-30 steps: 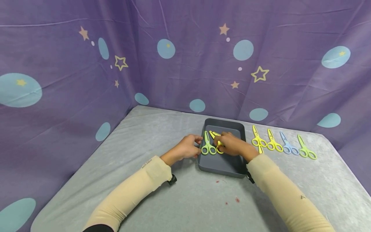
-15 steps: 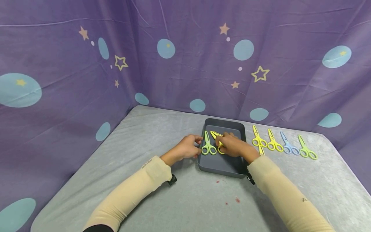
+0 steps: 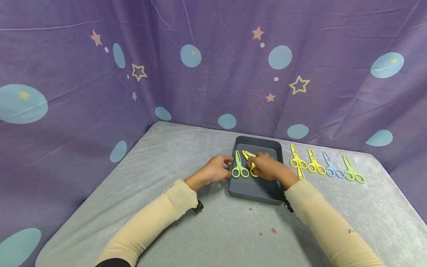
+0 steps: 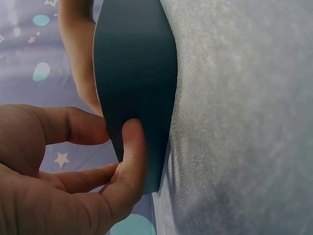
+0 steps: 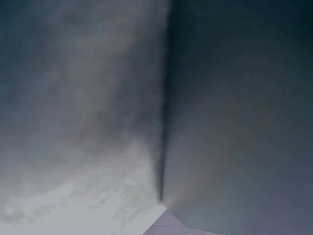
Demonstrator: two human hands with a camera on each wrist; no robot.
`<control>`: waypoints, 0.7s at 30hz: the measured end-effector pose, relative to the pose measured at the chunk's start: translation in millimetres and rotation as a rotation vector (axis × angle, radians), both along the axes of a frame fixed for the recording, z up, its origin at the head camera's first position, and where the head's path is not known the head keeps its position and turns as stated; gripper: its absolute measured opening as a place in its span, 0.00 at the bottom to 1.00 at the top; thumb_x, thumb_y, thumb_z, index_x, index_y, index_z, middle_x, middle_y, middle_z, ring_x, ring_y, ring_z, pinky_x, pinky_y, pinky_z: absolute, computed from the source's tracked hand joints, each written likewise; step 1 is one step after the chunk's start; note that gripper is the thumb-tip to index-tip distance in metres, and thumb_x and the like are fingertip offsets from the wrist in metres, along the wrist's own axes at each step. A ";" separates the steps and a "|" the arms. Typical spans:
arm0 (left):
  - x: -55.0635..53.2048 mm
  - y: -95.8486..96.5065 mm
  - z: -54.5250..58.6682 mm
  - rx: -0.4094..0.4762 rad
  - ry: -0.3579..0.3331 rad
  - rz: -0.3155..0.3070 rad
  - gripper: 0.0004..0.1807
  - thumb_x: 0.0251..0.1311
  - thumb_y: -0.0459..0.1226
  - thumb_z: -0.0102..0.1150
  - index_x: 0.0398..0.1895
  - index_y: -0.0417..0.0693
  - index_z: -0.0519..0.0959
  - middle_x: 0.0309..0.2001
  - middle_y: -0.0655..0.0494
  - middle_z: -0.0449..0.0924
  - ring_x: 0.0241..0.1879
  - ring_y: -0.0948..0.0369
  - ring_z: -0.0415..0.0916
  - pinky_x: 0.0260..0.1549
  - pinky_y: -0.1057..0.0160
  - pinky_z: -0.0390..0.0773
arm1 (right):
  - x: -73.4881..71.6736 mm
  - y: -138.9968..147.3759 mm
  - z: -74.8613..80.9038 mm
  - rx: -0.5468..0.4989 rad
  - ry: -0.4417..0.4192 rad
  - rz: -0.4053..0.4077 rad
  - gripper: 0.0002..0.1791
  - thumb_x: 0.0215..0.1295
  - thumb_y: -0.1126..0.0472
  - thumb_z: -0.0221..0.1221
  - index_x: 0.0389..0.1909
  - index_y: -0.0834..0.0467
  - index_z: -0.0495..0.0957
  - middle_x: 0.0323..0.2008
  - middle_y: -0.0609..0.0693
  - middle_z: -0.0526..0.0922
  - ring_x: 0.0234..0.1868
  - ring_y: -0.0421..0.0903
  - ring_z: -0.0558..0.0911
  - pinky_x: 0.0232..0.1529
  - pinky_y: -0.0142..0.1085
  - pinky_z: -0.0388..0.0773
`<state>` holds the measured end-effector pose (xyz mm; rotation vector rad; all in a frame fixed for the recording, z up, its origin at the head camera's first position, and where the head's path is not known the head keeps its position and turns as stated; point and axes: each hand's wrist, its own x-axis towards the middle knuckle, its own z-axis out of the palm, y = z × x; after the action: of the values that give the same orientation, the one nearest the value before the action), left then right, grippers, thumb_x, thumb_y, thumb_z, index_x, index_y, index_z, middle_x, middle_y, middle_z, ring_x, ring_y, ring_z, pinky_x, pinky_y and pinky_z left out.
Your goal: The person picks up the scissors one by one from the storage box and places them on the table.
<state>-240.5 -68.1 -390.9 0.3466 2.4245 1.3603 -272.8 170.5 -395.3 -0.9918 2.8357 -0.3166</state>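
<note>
Pinching yellow scissors [image 3: 246, 155], right fingers [image 3: 252, 160] sit inside the tray [image 3: 261, 191] — left fingers [image 4: 135, 152] grip its side [image 4: 137, 68].

The curtain [image 3: 213, 100] stands behind the tabletop [image 3: 200, 241] and along its left side. Right of the frame's centre, the tray [image 3: 257, 197] sits on the tabletop. In it, the left scissors [image 3: 238, 166] lie near its left wall; the right scissors [image 3: 247, 155] are just beside them, partly hidden under the right hand [image 3: 265, 165]. The left hand [image 3: 215, 168] is at the tray's left wall. Right of the tray, the first pair [image 3: 295, 157], second pair [image 3: 313, 161], third pair [image 3: 329, 164] and fourth pair [image 3: 348, 167] form a row. A fifth pair [image 3: 300, 173] shows just below the first pair, partly behind the right sleeve [image 3: 327, 222].
</note>
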 end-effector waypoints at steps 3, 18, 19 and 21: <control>0.0 -0.1 0.2 0.000 -0.002 -0.001 0.36 0.60 0.22 0.57 0.75 0.39 0.67 0.61 0.42 0.72 0.29 0.58 0.79 0.34 0.54 0.86 | 0.3 -1.3 1.8 0.000 0.001 0.006 0.11 0.65 0.68 0.63 0.47 0.57 0.82 0.40 0.54 0.78 0.40 0.53 0.75 0.43 0.50 0.76; 0.6 -0.3 2.1 0.004 -0.010 0.002 0.36 0.60 0.22 0.57 0.75 0.39 0.67 0.61 0.42 0.72 0.30 0.58 0.79 0.35 0.53 0.86 | 5.6 -2.8 3.1 0.045 -0.002 -0.046 0.08 0.66 0.65 0.65 0.44 0.53 0.80 0.41 0.54 0.75 0.39 0.54 0.71 0.39 0.50 0.72; 0.9 -0.3 2.6 0.004 -0.011 0.003 0.36 0.60 0.22 0.57 0.75 0.39 0.67 0.61 0.42 0.72 0.30 0.57 0.79 0.35 0.53 0.86 | 6.4 -2.6 3.3 0.046 0.005 -0.048 0.08 0.66 0.65 0.65 0.44 0.53 0.80 0.41 0.54 0.75 0.39 0.54 0.71 0.39 0.50 0.71; 1.1 -0.3 3.2 0.006 -0.011 0.004 0.37 0.60 0.22 0.57 0.75 0.39 0.67 0.61 0.42 0.72 0.30 0.57 0.79 0.35 0.53 0.86 | 7.8 -2.0 3.8 0.044 0.020 -0.051 0.08 0.66 0.64 0.65 0.44 0.53 0.79 0.41 0.54 0.75 0.39 0.54 0.70 0.39 0.49 0.70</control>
<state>-239.4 -68.3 -387.7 0.3348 2.4138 1.3672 -265.0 168.5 -391.4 -0.9202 2.8763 -0.2502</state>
